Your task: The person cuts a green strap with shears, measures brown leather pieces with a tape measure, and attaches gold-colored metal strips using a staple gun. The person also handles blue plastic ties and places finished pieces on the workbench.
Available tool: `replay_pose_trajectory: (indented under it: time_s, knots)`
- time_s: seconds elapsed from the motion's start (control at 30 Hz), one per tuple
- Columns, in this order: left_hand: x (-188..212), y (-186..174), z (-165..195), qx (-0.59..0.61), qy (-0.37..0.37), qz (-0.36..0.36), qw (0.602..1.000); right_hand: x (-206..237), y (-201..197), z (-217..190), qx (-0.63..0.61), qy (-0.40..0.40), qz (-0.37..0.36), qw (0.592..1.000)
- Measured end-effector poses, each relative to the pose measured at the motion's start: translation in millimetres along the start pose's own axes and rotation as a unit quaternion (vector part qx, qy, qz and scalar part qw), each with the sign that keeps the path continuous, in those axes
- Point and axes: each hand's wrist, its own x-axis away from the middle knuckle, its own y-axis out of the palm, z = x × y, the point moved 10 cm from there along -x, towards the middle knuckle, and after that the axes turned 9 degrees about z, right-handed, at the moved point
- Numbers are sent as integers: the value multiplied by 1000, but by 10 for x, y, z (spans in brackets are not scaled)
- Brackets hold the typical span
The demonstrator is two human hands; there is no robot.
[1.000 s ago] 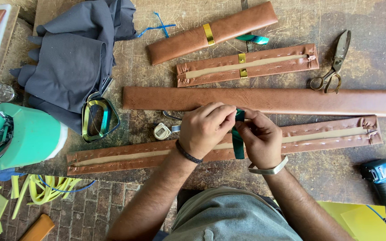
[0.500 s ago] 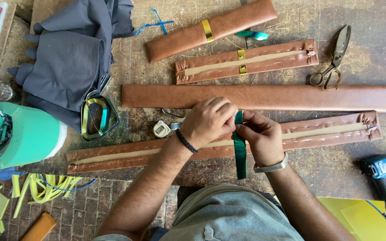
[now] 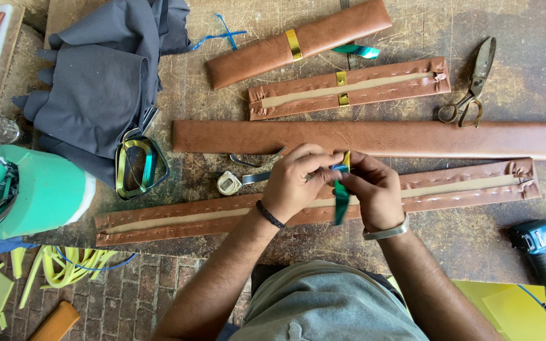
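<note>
- Pinching a green strip (image 3: 340,201), both hands meet over the middle of the desk (image 3: 526,38).
- Left hand (image 3: 300,182) has fingers curled tight, thumb and forefinger closed on the top end of the strip beside a small gold clip (image 3: 346,159).
- Right hand (image 3: 374,192) also grips the strip from the other side, fingers narrow; strip hangs down between the two hands.
- Hands sit just above a long brown padded strap (image 3: 178,218) lying seam side up, stapled along its edges.
- Second long brown strap (image 3: 412,137), smooth side up, lies just beyond the hands.
- Two shorter brown straps (image 3: 323,35) with gold bands lie farther up, one smooth, one seam up.
- Old scissors (image 3: 469,85) rest at upper right, well apart from the hands.
- Grey cloth (image 3: 96,82) is heaped at upper left; coiled gold and green band (image 3: 137,165) just below it.
- Green foam cylinder (image 3: 39,189) sits at the left edge.
- Blue staple gun (image 3: 545,252) lies at lower right.
</note>
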Motion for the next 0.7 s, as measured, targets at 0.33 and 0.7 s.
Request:
replay_pose_trajectory:
  time_s: [0.33,0.7]
  knots:
    - [289,158,-204,44,66,7,997,-384,-644,396,-207,102,219,948]
    - [911,-1041,-2005,60,-363,166,915,-814,-1696,879,-312,102,394,858]
